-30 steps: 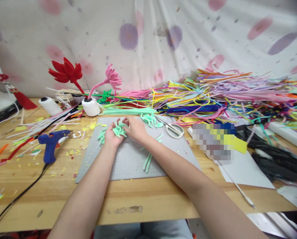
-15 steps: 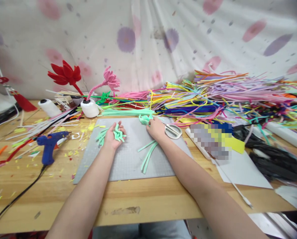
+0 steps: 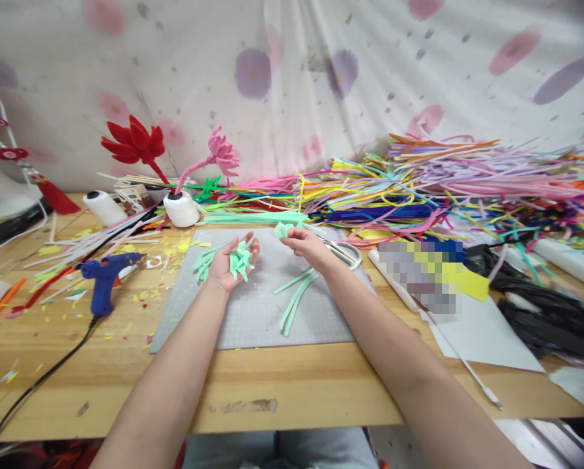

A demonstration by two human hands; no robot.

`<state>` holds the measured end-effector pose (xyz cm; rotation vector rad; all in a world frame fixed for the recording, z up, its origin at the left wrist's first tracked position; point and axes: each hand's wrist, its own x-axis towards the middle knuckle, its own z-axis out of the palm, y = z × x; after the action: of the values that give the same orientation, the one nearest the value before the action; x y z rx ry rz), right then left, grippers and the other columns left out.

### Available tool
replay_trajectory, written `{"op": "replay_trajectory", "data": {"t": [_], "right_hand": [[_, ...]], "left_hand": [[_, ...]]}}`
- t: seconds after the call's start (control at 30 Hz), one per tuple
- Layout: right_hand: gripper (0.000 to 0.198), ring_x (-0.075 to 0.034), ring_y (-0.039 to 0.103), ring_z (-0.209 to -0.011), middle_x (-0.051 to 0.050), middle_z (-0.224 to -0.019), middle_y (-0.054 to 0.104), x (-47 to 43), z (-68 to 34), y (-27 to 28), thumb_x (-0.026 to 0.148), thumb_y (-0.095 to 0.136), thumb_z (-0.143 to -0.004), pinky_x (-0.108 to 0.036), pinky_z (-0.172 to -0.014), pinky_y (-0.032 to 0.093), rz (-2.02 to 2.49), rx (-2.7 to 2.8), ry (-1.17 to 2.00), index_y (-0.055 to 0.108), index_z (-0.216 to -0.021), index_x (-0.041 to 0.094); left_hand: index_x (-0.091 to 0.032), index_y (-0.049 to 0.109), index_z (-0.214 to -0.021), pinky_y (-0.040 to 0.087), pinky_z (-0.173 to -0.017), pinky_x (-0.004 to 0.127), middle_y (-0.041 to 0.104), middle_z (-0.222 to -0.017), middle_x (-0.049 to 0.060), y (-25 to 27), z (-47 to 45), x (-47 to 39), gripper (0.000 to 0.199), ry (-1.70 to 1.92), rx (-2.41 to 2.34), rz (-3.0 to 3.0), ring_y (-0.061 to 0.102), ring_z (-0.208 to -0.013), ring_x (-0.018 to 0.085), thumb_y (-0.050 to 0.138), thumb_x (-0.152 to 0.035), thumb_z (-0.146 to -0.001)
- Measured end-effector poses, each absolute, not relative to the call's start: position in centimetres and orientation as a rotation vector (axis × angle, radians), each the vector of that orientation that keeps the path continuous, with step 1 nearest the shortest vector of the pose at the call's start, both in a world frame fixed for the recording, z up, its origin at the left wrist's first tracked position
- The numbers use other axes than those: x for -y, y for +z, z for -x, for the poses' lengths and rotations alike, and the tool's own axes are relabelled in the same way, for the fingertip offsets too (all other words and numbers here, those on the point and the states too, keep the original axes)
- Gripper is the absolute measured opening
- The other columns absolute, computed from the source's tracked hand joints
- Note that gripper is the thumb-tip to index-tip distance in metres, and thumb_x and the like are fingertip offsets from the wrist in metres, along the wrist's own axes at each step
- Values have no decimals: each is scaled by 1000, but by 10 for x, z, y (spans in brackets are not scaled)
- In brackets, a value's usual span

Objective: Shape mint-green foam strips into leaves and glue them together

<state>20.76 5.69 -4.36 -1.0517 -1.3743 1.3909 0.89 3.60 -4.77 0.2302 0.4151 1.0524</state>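
Observation:
My left hand [image 3: 220, 270] is palm up, with its fingers curled loosely round a small heap of bent mint-green pipe cleaner pieces [image 3: 242, 262]. To its right, above the far part of the grey cutting mat [image 3: 253, 322], my right hand [image 3: 312, 247] pinches some looped mint-green pipe cleaner [image 3: 282, 230]. Scissors [image 3: 354, 255] lie beside the right wrist, partly hidden by it. Straight mint-green strips [image 3: 296, 305] rest on the mat between my forearms. More green strips [image 3: 204, 264] stick out to the left of my left hand.
A blue glue gun [image 3: 103, 280] lies at left among scraps, its cord trailing forward. Behind the mat stand a red flower [image 3: 134, 143] and a pink flower [image 3: 222, 153] at white spools [image 3: 182, 210]. Bundled pipe cleaners [image 3: 419, 185] line the back. White paper [image 3: 487, 339] lies right.
My right fingers have turned from pointing down to a sideways pinch on the green piece. My left palm has tipped, showing more of its heap. The whole view has shifted slightly.

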Motion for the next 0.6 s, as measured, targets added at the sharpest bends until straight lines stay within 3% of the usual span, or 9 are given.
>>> {"op": "replay_trajectory", "data": {"t": [0.17, 0.27, 0.4, 0.5, 0.6], "right_hand": [[29, -3, 26, -42, 8, -53, 33, -68, -209, -50, 37, 62, -58, -17, -39, 17, 1149, 1185, 1281, 45, -69, 18], [39, -5, 31, -41, 9, -54, 36, -76, -213, -55, 35, 60, -60, -19, -38, 21, 1273, 1004, 1144, 43, -91, 18], [48, -8, 41, -47, 6, -63, 45, -82, -218, -64, 31, 53, -67, -20, -43, 31, 1321, 973, 862, 32, -110, 20], [40, -9, 46, -56, 3, -68, 48, -80, -221, -67, 30, 46, -72, -21, -50, 36, 1291, 1067, 682, 34, -109, 20], [33, -10, 47, -60, 2, -69, 48, -77, -221, -69, 30, 44, -74, -21, -55, 38, 1263, 1142, 613, 40, -104, 19]], "left_hand": [[-12, 54, -103, 51, -62, 24, 58, -88, 10, -49, -8, -35, 36, 1016, -405, -297, 58, -76, 13, 39, -38, -82], [-13, 55, -99, 48, -56, 19, 58, -82, 7, -49, -8, -36, 33, 1009, -417, -333, 56, -65, 9, 42, -38, -81], [-14, 56, -92, 41, -47, 14, 55, -70, 1, -47, -6, -47, 20, 1065, -593, -459, 50, -53, 4, 54, -22, -74], [-14, 54, -83, 36, -42, 13, 48, -57, -5, -44, -5, -62, 23, 1204, -915, -678, 44, -44, 3, 61, -8, -63], [-14, 54, -81, 32, -40, 17, 45, -49, -6, -41, -12, -81, 24, 1253, -1288, -909, 41, -40, 5, 62, -10, -59]]}}
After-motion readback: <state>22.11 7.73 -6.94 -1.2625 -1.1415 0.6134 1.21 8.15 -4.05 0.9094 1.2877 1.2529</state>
